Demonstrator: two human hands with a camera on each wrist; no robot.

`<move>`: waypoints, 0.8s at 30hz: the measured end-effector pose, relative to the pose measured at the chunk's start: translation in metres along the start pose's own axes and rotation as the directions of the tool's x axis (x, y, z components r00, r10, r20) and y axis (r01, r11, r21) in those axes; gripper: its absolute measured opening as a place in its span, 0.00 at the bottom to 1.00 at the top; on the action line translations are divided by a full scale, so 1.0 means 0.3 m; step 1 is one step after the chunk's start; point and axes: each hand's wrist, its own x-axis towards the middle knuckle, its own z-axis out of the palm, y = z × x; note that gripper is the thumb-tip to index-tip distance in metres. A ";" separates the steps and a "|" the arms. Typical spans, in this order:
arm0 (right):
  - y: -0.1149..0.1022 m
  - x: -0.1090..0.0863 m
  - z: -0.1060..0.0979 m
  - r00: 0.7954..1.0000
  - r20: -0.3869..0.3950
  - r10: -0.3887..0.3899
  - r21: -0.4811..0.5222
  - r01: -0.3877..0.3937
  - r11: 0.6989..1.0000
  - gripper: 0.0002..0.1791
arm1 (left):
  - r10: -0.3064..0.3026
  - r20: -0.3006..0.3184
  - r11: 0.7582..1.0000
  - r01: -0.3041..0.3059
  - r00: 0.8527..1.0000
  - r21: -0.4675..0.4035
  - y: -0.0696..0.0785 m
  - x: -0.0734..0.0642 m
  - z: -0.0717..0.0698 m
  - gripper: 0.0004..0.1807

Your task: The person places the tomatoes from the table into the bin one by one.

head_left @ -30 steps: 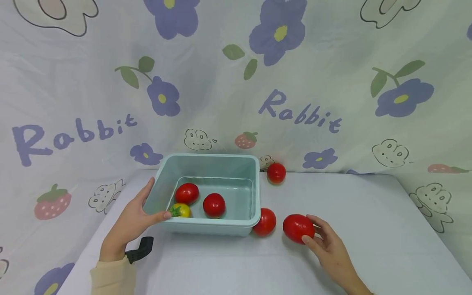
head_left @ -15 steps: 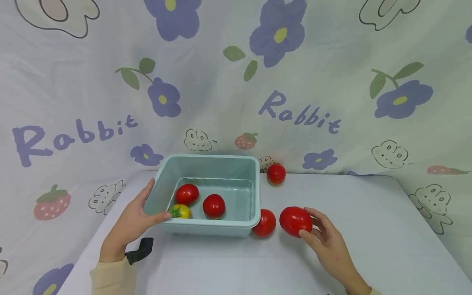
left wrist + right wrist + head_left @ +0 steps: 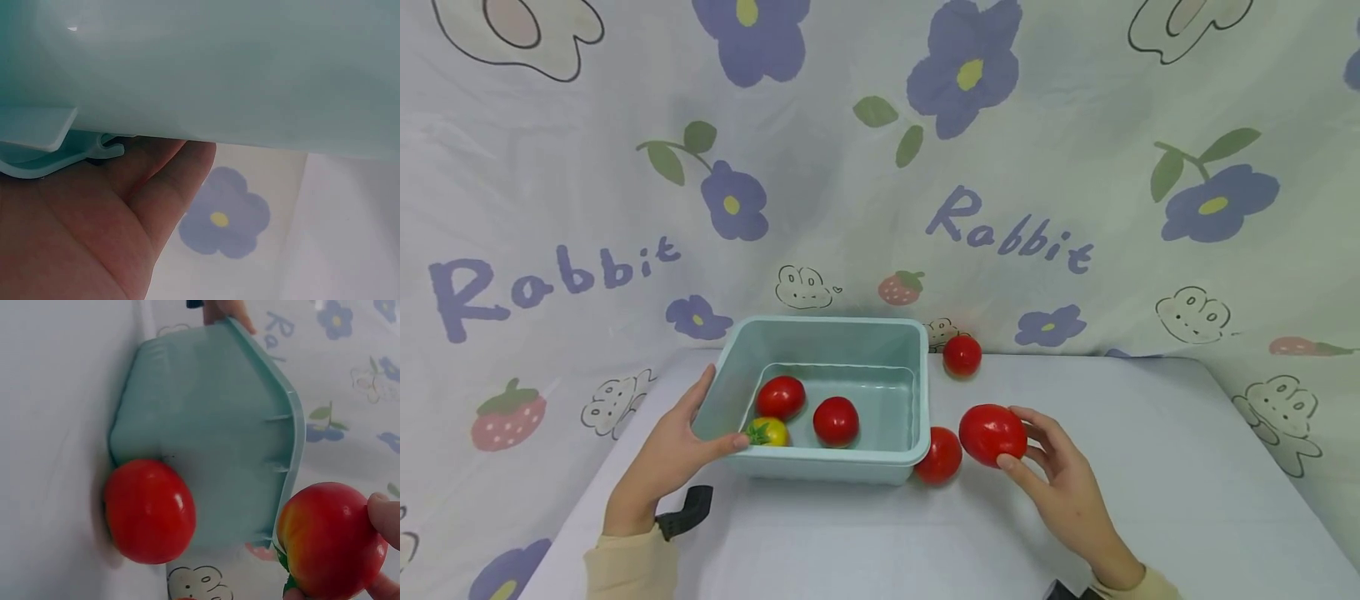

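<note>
Behind the white table (image 3: 880,542) and along both its sides hangs a pale cloth backdrop (image 3: 842,192) printed with purple flowers (image 3: 734,202), strawberries (image 3: 509,417), rabbits (image 3: 1192,317) and "Rabbit" lettering (image 3: 952,210).

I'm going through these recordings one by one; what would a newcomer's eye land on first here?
Probably the glossy red tomato that the right hand holds off the table, right of the blue-green bin. Next might come the yellow tomato in the bin's near left corner, close to the thumb of the left hand. Behind everything, big purple flowers and "Rabbit" lettering cover the backdrop.
</note>
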 end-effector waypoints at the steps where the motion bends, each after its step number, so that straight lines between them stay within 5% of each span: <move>1: -0.004 0.004 0.003 1.000 0.000 -0.006 0.006 0.006 1.000 0.33 | 0.000 0.001 1.000 0.000 1.000 -0.002 0.000 0.000 0.000 0.58; 24: -0.092 0.086 0.070 0.993 -0.001 -0.116 0.064 0.116 0.991 0.35 | 0.009 0.002 1.000 -0.009 1.000 -0.007 -0.007 0.006 0.000 0.58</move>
